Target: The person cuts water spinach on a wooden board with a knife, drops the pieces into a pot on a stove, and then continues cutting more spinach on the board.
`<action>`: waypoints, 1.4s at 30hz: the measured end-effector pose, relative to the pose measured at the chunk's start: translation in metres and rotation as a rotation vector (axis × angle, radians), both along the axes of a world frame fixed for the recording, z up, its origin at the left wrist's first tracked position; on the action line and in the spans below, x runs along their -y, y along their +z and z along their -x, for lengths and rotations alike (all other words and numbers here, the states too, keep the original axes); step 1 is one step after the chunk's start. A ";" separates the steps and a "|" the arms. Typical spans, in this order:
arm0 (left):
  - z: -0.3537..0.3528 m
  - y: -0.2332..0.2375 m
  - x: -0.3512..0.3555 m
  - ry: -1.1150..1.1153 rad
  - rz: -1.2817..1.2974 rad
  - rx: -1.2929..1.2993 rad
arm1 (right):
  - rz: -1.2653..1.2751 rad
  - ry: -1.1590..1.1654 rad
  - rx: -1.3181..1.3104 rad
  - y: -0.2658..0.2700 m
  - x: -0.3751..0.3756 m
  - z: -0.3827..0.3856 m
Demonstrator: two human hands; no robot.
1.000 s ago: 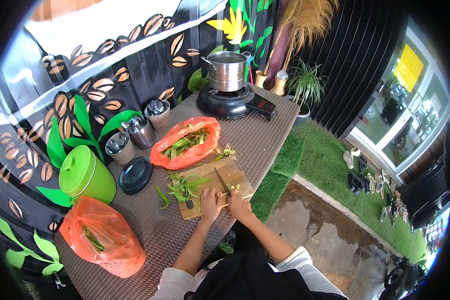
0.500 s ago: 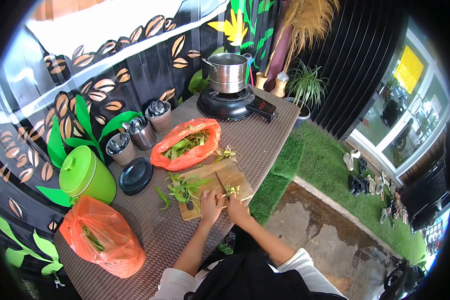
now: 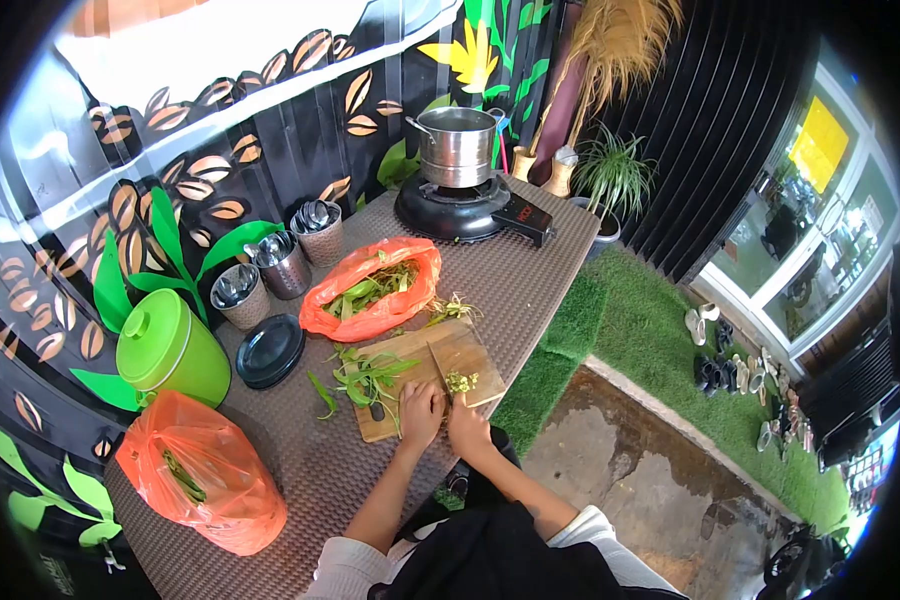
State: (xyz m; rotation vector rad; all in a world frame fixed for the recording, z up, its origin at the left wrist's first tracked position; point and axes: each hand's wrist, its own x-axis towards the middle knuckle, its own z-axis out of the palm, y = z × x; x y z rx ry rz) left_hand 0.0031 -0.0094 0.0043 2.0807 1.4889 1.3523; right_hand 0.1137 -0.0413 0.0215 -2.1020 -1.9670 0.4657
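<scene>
Orange bag of greens sits right behind the cutting board, with a black lid off the board's left side. On the board, the left hand is curled over the leafy stems, pinning them down. The right hand grips the knife, blade next to the chopped bits.

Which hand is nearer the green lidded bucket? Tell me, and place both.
Left. The left hand rests on the cutting board, to the right of the green bucket. The right hand, gripping the knife, sits even farther right.
</scene>
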 end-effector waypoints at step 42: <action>-0.003 -0.005 -0.004 0.034 0.062 0.036 | 0.096 0.079 -0.093 0.013 -0.036 -0.026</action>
